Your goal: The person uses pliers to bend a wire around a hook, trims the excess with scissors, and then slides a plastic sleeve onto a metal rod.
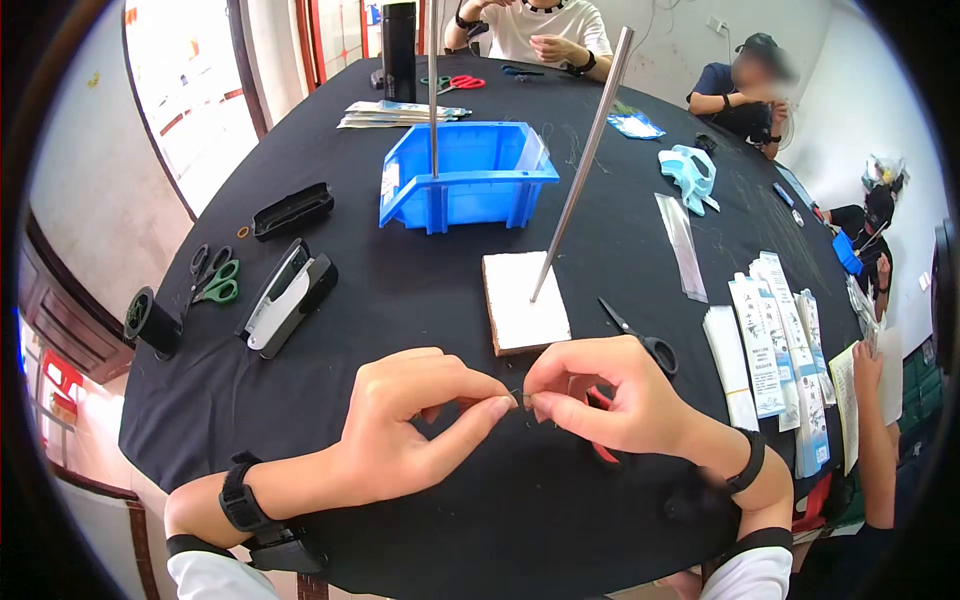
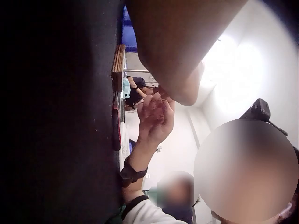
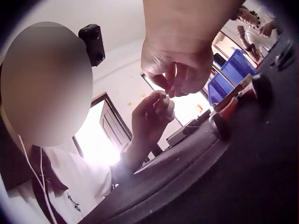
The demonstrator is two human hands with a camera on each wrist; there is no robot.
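Note:
In the head view my left hand (image 1: 405, 425) and right hand (image 1: 620, 395) meet low over the table, fingertips almost touching. Each pinches a tiny thin strand (image 1: 519, 398) between thumb and forefinger; its shape is too small to tell. Beneath the right hand lies a red-handled tool (image 1: 604, 452), partly covered by that hand. The right wrist view shows the left hand (image 3: 152, 116) facing the right hand (image 3: 180, 58), a fine thread-like line near their fingertips. From the left wrist, the right hand (image 2: 156, 119) appears beside the left hand (image 2: 180, 51), whose fingertips are mostly hidden.
Beyond the hands stands a white-topped block (image 1: 525, 300) with a metal rod (image 1: 585, 165), and behind it a blue bin (image 1: 470, 190). Black scissors (image 1: 640, 338) lie right; a stapler (image 1: 288, 302), green-handled scissors (image 1: 218, 284) and spool (image 1: 150, 322) left. Packets (image 1: 770, 345) lie far right. Other people sit around.

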